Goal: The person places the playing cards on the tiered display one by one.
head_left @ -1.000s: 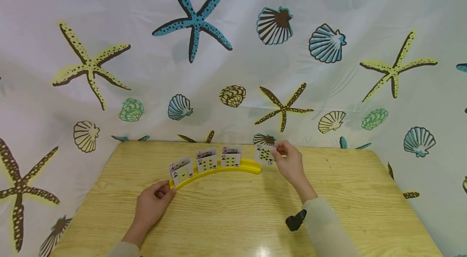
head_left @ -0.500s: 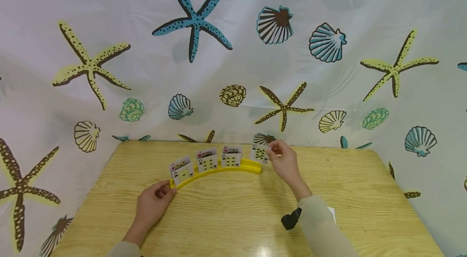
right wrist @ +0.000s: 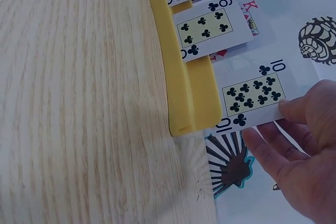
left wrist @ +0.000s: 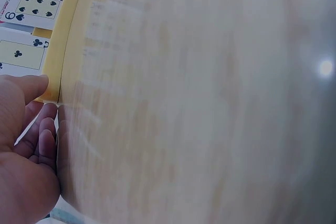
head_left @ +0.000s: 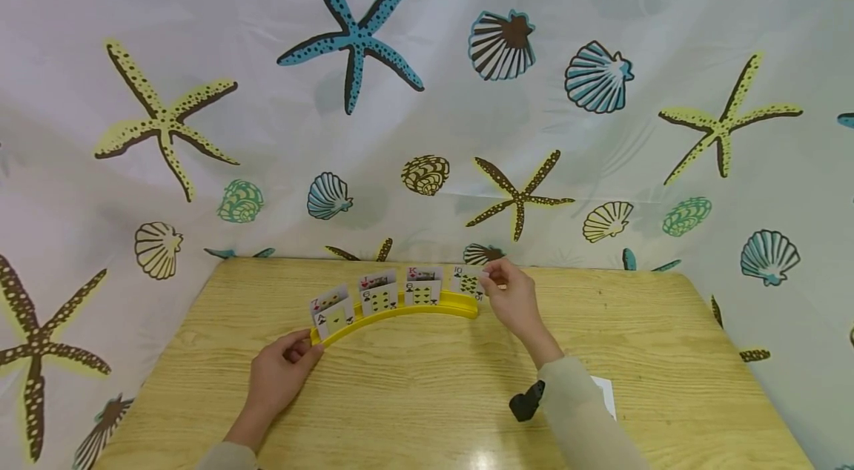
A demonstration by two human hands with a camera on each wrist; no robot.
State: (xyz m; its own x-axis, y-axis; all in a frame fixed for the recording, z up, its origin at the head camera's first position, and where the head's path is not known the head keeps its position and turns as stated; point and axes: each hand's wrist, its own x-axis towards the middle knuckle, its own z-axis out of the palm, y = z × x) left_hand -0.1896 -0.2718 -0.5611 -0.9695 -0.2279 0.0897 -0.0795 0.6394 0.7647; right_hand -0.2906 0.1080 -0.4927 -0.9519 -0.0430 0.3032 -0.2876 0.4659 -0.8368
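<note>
A curved yellow card holder (head_left: 460, 305) stands on the table. My left hand (head_left: 280, 372) pinches its left end, thumb on top and fingers below in the left wrist view. Three pairs of playing cards stand in it: an ace of clubs (head_left: 336, 319), a six of spades (head_left: 379, 300) and a six of clubs (head_left: 422, 293) in front, with a red seven, jack and king partly hidden behind. My right hand (head_left: 517, 299) pinches a ten of clubs (right wrist: 257, 95) by its right side. The card's lower edge is right at the back of the holder's right end.
A white flat piece (head_left: 606, 394) lies on the wooden table (head_left: 400, 396), partly hidden by my right sleeve (head_left: 587, 411). A black wrist camera (head_left: 527, 402) hangs at that sleeve. A curtain (head_left: 427, 121) with starfish and shells rises behind the table's back edge.
My right hand has moved left with the ten of clubs, bringing it behind the holder's right end. More of the white piece shows beside the sleeve. My left hand has stayed put.
</note>
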